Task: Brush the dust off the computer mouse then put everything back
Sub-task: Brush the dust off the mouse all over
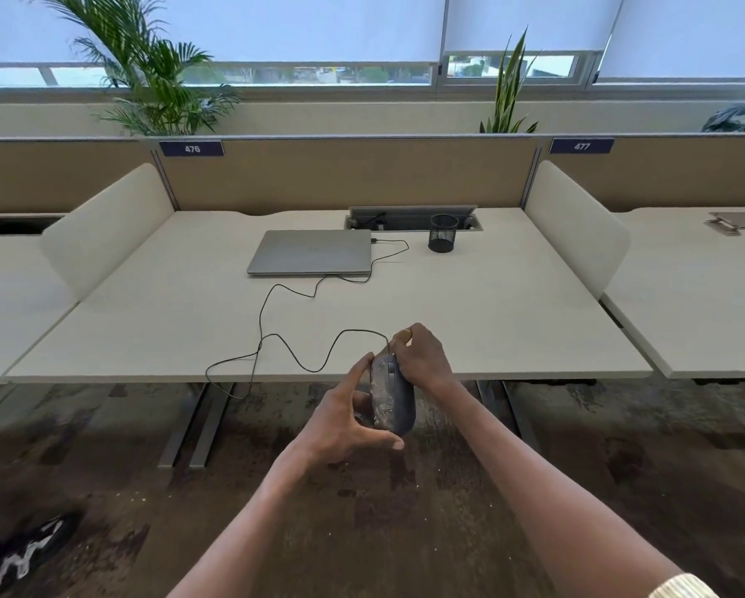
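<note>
A dark wired computer mouse (pixel 399 403) is held up in the air just in front of the desk's front edge, with pale dust smeared along its left side. My left hand (pixel 345 418) grips it from the left and below. My right hand (pixel 422 358) is closed at the mouse's top right, with a small yellowish-tipped object, probably the brush handle, sticking out above the fingers; the bristles are hidden. The mouse's black cable (pixel 276 338) loops back over the desk to the closed grey laptop (pixel 312 252).
The cream desk (pixel 513 321) has side dividers and a tan back panel. A black mesh pen cup (pixel 443 233) stands right of the laptop, in front of an open cable tray (pixel 409 217). A dark shoe (pixel 25 554) lies on the brown carpet at bottom left.
</note>
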Demonstrator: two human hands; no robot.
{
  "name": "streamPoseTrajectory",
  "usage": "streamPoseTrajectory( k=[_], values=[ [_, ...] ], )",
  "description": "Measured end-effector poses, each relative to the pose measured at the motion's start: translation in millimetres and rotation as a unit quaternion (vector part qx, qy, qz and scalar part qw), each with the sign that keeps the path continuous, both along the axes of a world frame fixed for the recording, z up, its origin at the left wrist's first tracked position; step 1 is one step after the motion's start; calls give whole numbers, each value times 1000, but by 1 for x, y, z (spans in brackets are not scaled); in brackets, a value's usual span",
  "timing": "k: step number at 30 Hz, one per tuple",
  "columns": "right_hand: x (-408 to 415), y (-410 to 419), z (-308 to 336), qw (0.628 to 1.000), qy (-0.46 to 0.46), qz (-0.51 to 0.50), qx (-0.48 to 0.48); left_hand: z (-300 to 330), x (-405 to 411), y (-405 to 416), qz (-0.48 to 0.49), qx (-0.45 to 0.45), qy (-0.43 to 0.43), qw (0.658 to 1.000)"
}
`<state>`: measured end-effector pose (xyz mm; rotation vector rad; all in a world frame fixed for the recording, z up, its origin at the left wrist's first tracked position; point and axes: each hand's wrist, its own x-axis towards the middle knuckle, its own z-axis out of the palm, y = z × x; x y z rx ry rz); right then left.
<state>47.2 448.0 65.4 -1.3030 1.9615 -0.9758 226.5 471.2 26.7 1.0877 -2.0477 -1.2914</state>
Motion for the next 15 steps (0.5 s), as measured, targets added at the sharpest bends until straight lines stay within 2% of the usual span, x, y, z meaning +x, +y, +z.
streamPoseTrajectory(
  k=[6, 10, 15],
  values=[
    [2, -1, -5, 998, 12, -68, 2, -3, 3, 11, 36, -13, 23, 999],
    [5, -4, -7, 991, 23, -123, 46, -11, -8, 32, 131, -43, 40, 990],
    [6, -1, -10, 985, 48, -142, 86, -23, -31, 51, 245, -95, 82, 961]
  ],
)
